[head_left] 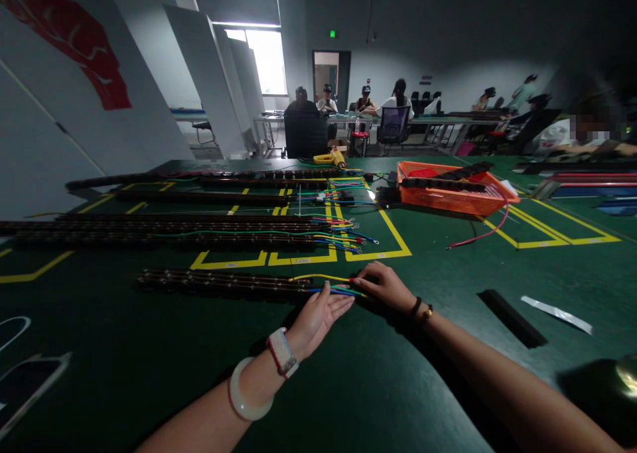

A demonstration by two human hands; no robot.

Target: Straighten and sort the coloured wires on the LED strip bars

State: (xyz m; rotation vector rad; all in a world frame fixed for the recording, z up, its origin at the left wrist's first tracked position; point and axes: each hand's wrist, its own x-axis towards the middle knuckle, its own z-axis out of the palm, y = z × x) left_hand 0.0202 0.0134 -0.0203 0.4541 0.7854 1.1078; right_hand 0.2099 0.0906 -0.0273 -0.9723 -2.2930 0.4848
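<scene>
A dark cable chain lies in front of me on the green table, with yellow, green and blue wires coming out of its right end. My left hand is beside these wires, fingers stretched out flat under or against the blue and green wires. With bent fingers pressed together, my right hand pinches the yellow wire near its red-sleeved tip. The very end of that wire is hidden by my fingers.
Several more cable chains with coloured wires lie behind. An orange basket holds dark chain pieces. A yellow heat gun stands at the far edge. A black strip and a white strip lie at right. Other people sit at distant tables.
</scene>
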